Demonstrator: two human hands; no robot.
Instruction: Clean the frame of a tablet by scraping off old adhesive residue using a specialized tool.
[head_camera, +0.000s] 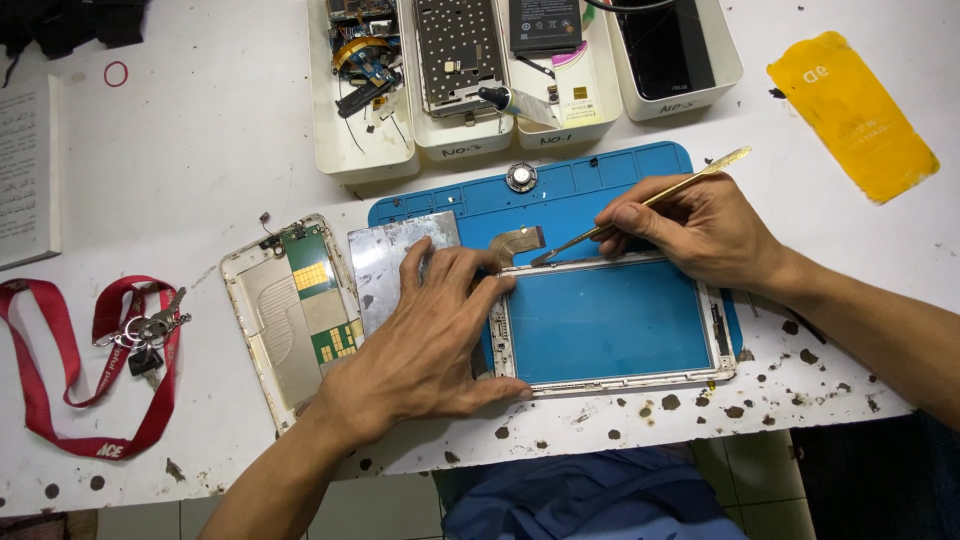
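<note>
**Thin tool meets thin cable at the edge of a tablet frame**

A person's left hand (420, 335) lies flat and spread, fingers pressing the left edge of a white frame (610, 382) and the metal plate (385, 262) beside it, on a blue mat (560, 195). The right hand (700, 232) pinches a slim metal spudger (640, 206) like a pen, its tip at the frame's top left corner, just beside a brown flex cable (517, 240). The risk looks plain: a slip or too steep a lever could nick or tear that cable, or crack the frame's narrow rim. Should the bracing hand shift, the frame could skid on the mat. An opened back shell (290, 310) with green boards lies to the left; parts trays (365, 150) stand behind.
</note>
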